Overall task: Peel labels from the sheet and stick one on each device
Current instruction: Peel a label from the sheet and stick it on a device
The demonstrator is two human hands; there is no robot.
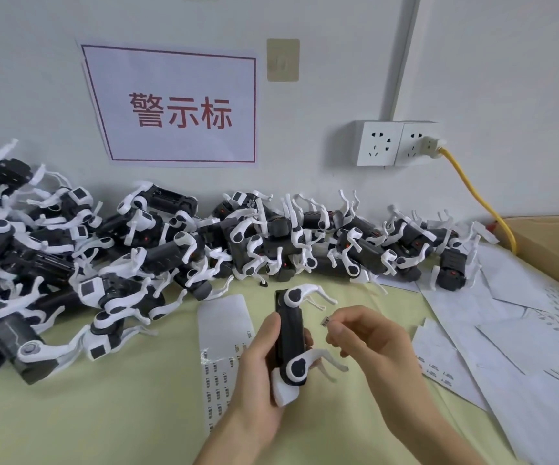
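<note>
The left hand grips one device — the right hand pinches a tiny label. Next, I think, press it on flat.

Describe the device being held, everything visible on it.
The device is a long black plastic-looking body with white curved legs at both ends, each joined at a round black-centred hub. It is held lengthwise above the yellow-green table, far end toward the wall. The left hand grips its body; the right hand pinches a small label just beside it.
</note>
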